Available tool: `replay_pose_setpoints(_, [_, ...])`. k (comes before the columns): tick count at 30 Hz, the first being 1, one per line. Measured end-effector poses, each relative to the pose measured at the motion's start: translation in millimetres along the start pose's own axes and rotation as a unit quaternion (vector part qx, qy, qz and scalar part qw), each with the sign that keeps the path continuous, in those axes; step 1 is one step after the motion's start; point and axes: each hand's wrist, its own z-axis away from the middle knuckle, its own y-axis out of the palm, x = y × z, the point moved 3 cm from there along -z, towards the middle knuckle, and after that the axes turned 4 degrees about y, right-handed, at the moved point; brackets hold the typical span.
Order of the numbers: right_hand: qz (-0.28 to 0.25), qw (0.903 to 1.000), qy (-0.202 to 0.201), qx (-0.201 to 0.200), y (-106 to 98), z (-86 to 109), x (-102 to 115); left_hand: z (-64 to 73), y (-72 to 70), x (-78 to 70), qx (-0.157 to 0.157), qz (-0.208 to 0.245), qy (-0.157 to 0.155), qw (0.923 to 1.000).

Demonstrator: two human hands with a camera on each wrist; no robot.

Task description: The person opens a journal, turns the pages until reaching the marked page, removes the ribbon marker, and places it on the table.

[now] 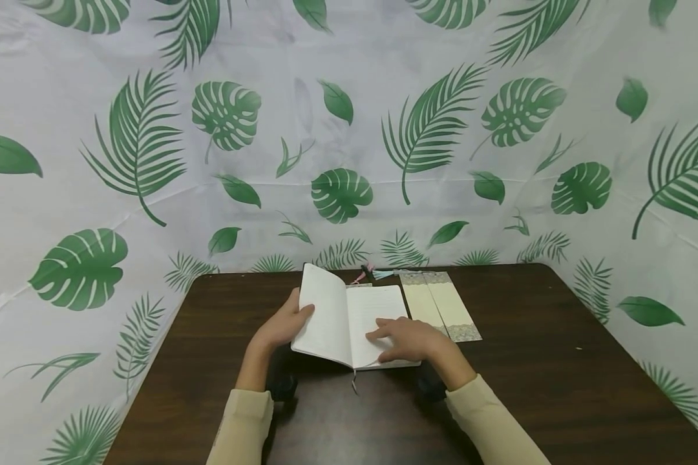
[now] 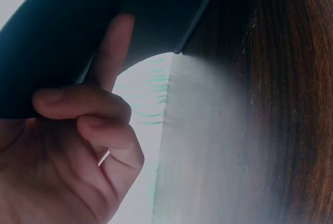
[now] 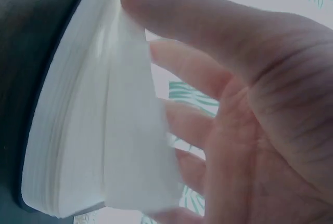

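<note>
A: Where do you have the notebook?

B: Between your two hands, open on the table, its left half tilted up into your left hand.

A: Why tilted?

B: You grip that side with your thumb over the page edge and fingers behind the dark cover; presumably that stops it flopping down and leaves the pages spread before you.

A: And your right hand?

B: It pinches a page of the other half, thumb on one face, fingers behind, their tips hidden. That hold probably parts it from the stack beside it.

A: What about the cards?

B: Two lie side by side just beyond your right hand, perhaps set there clear of the pages yet within your reach. A pink tassel shows past the notebook, farther from you than both hands. The ribbon hangs out between your wrists.
</note>
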Motion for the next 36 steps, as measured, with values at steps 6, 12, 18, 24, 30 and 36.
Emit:
replay_pose_setpoints(6, [0.003, 0.9999, -0.010, -0.009, -4, 4.6, -1, -2.2, 0.1, 4.1, 0.004, 0.015, 0.004, 0.9999])
replay_pose_setpoints(12, [0.029, 0.9952, 0.060, -0.072, -10, 3.9, -8, -2.1, 0.9, 2.7, 0.004, 0.022, -0.001, 0.9997])
replay_pose_setpoints(18, [0.002, 0.9787, 0.109, -0.174, -21, 0.0, -13, -1.4, 1.0, 1.1, -0.001, 0.022, -0.007, 0.9997])
replay_pose_setpoints(24, [-0.065, 0.9714, 0.113, -0.198, -21, -3.1, -13, -1.2, 1.8, 1.5, -0.008, 0.011, -0.010, 0.9999])
replay_pose_setpoints(30, [-0.139, 0.9762, 0.073, -0.149, -10, -7.3, 4, -1.9, 2.3, 2.7, -0.007, 0.010, -0.003, 0.9999])
replay_pose_setpoints(36, [-0.153, 0.9840, 0.041, -0.081, 6, -12.3, 20, -3.2, 2.0, 4.2, -0.011, 0.013, -0.013, 0.9998])
